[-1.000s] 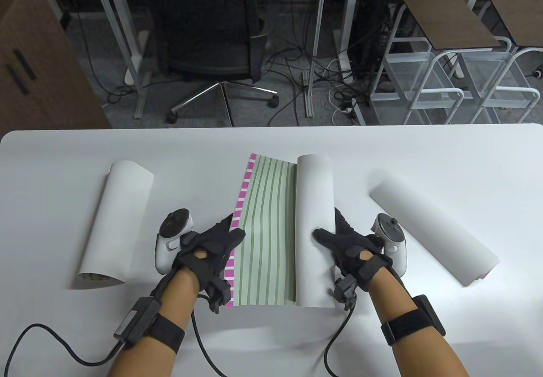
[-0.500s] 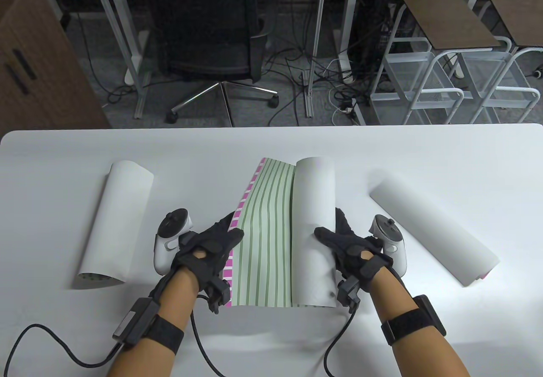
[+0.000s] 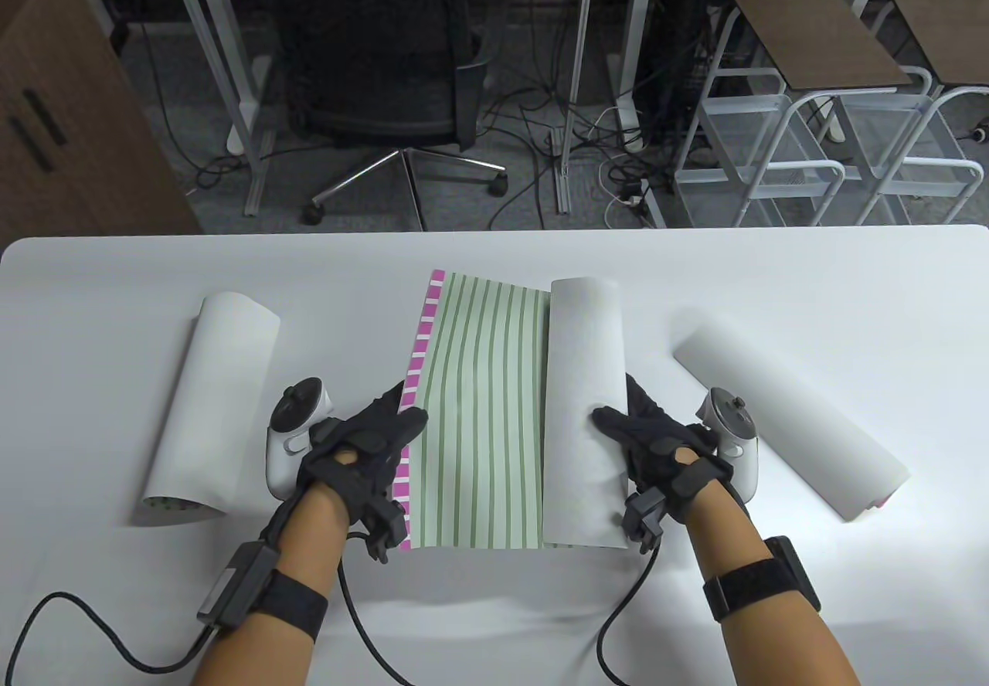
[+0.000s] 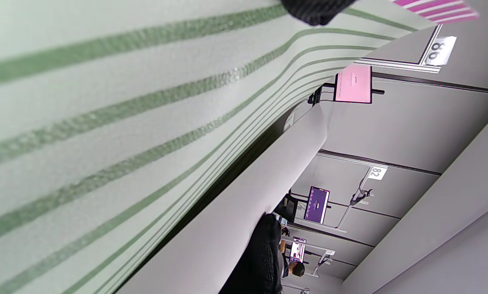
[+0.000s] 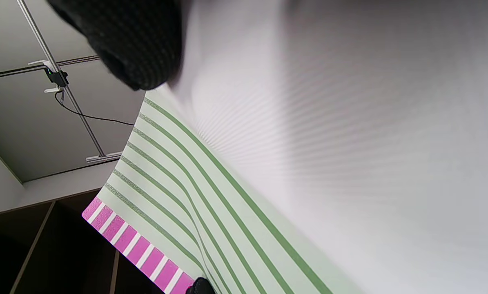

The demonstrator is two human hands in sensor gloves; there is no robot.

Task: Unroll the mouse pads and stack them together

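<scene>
A half-unrolled mouse pad [image 3: 479, 416] with green stripes and a pink edge lies at the table's middle; its still-rolled white part [image 3: 583, 408] is on the right. My left hand [image 3: 371, 439] presses on the pad's pink left edge. My right hand [image 3: 649, 439] grips the rolled part from its right side. The striped face fills the left wrist view [image 4: 105, 122], and the roll's white back fills the right wrist view [image 5: 350, 122]. A rolled white pad [image 3: 209, 400] lies at the left and another [image 3: 788, 423] at the right.
The white table [image 3: 494, 624] ends just beyond the pads. Behind it stand an office chair [image 3: 378, 68], desk legs, floor cables and white wire carts [image 3: 811, 161]. Glove cables trail over the table's front by both forearms.
The hands have moved apart, left hand to the left and right hand with the roll to the right. More of the striped face shows and it lies flatter.
</scene>
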